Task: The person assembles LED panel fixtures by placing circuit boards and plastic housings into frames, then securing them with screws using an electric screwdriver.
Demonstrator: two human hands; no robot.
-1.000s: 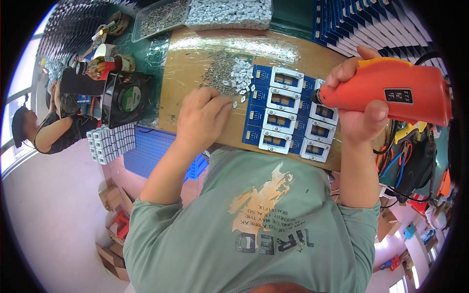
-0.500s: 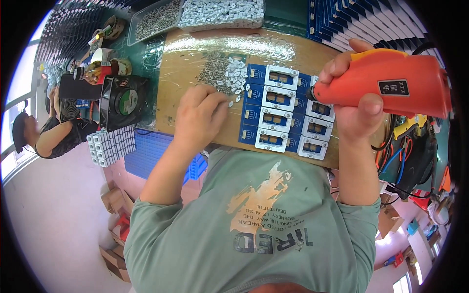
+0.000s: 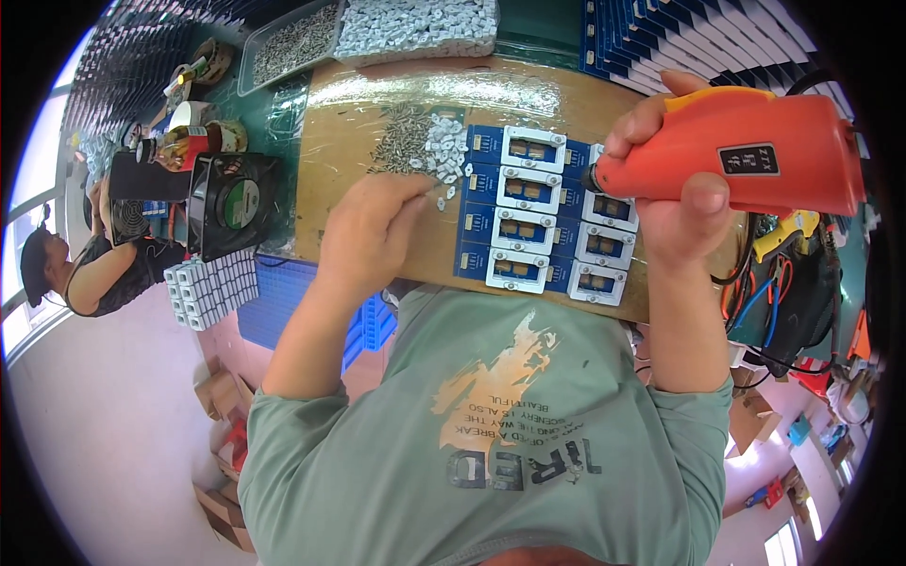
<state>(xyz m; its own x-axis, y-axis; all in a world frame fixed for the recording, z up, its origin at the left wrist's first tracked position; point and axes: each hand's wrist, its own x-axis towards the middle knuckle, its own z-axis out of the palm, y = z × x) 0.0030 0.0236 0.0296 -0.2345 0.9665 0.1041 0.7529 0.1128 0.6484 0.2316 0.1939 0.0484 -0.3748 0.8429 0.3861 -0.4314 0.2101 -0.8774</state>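
My right hand (image 3: 684, 203) is wrapped round a red electric screwdriver (image 3: 746, 156) with an orange strip on top. Its dark tip points left, at the upper end of the right-hand column of blue circuit boards (image 3: 478, 184) with white plastic frames (image 3: 521, 231). Those boards lie in two columns, with screws in several frame ends. Beside a heap of small screws (image 3: 401, 137) and a pile of white plastic pieces (image 3: 445, 141), my left hand (image 3: 368, 226) has its fingers curled and thumb side turned inward. Whatever its fingertips pinch, if anything, is hidden.
Clear bins of screws (image 3: 294, 47) and white pieces (image 3: 415, 28) stand at the back. Stacked boards (image 3: 698, 42) fill the far right. A black fan (image 3: 231, 203) is left of the wooden board (image 3: 316, 198); pliers and cables lie right. Another person (image 3: 104, 269) sits far left.
The view has shifted slightly, so the bench contents sit a little further left. My left hand remains curled near the screw heap, and the screwdriver stays by the right column's upper frame.
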